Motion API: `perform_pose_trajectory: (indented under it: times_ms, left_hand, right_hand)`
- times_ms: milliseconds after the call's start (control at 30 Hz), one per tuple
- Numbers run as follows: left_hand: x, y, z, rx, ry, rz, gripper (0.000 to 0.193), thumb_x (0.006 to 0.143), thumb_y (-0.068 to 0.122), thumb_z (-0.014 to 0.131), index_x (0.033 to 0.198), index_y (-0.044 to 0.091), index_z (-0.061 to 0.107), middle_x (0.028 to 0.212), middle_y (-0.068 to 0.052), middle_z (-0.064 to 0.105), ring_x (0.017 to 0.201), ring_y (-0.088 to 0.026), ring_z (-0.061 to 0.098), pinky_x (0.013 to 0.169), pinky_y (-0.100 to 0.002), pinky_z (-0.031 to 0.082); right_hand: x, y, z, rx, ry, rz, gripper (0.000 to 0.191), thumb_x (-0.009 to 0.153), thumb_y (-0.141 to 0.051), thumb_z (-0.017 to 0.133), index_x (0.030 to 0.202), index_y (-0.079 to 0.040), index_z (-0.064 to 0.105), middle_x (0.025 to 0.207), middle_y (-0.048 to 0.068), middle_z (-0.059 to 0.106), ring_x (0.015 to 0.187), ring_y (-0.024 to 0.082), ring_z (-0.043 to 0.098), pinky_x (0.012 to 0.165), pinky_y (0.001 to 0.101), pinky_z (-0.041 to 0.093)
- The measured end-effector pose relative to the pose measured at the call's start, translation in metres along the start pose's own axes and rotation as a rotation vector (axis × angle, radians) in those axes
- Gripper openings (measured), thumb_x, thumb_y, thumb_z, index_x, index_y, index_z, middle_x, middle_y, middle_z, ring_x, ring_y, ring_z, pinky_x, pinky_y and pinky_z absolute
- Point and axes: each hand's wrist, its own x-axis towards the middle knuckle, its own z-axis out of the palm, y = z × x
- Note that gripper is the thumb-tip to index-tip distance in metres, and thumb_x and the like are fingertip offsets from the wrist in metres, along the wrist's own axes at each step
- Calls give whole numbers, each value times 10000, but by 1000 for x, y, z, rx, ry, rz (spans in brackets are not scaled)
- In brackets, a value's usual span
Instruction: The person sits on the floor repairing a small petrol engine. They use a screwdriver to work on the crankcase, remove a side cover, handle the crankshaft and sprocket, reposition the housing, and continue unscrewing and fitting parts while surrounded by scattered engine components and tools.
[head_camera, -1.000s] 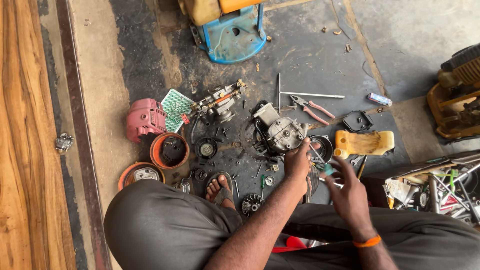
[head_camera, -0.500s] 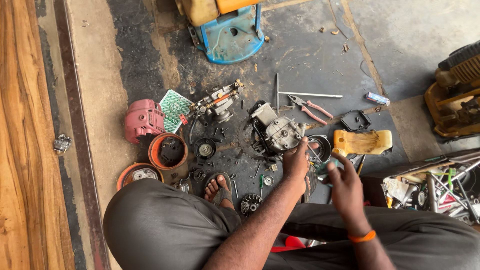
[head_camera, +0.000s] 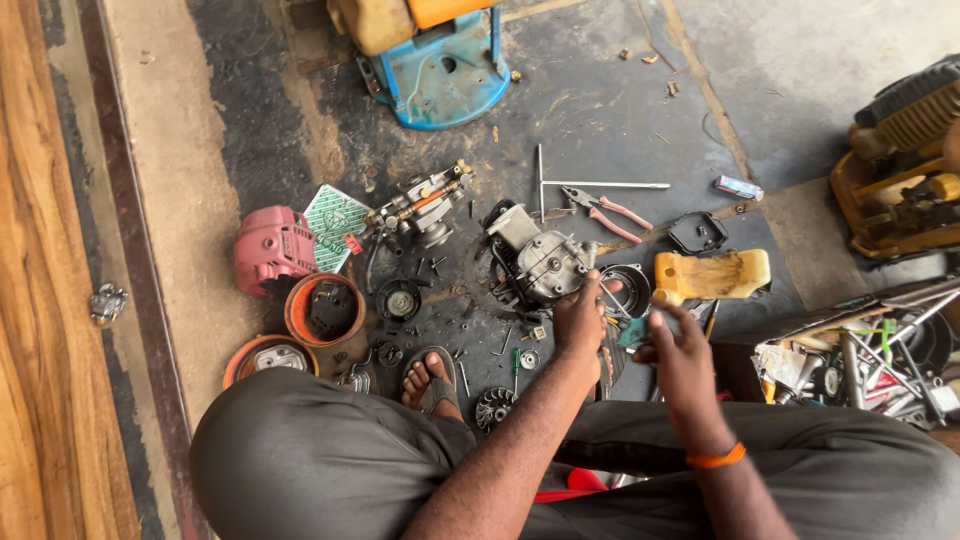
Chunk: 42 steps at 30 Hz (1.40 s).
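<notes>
Red-handled pliers (head_camera: 608, 213) lie beside a pink cover (head_camera: 270, 247) and blue base (head_camera: 445, 75).

The right hand (head_camera: 680, 355) covers most of a small teal thing (head_camera: 634, 332) — its kind cannot be told. The left hand (head_camera: 580, 315) hides part of the engine (head_camera: 545, 262). The yellow machine (head_camera: 905, 165) and blue base (head_camera: 440, 75) run off the edges — the scrap pile (head_camera: 860, 360) too.

Left hand (head_camera: 580, 318) now shifted slightly toward the grey engine block (head_camera: 545, 262), fingertips touching its near right edge instead of hovering just short of it. Right hand (head_camera: 680, 350) raised a little and turned, fingers curled around a small teal part (head_camera: 634, 333), hard to make out. View drifted slightly left across the floor.
</notes>
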Motion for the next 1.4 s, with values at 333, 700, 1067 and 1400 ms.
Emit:
perform_pose_trajectory:
  times_ms: [333,700,1067,1400]
  left_hand:
    - [5,-4,-1,-54,0,-9,395,1031,419,586,960,80,776,636,93,453,496,-20,357,450,-192,287]
    - [9,-6,0,-87,-14,-24,350,1040,378,593,984,60,728,688,92,562,505,-18,371,453,-193,295]
    - [0,2,2,-27,-12,0,384,1025,410,584,975,84,780,620,85,388,489,-30,346,449,-191,292]
    - [15,-11,-5,-56,-42,13,395,1032,416,573,983,90,792,619,90,405,480,-37,349,445,-207,297]
  right_hand:
    - [-16,1,-5,-579,84,-559,763,842,-318,763,1468,-7,457,1229,152,659,952,195,655,765,365,543]
    - [-1,0,-12,17,-12,-157,686,909,-445,663,1460,-70,500,1052,129,666,903,225,680,762,363,575]
    - [23,16,-5,612,-174,61,466,1115,-329,657,1422,19,609,927,46,615,756,149,592,692,327,519]
    - [-31,-21,11,-804,250,-547,796,784,-485,815,1386,-45,534,1202,201,703,1071,370,704,844,462,573]
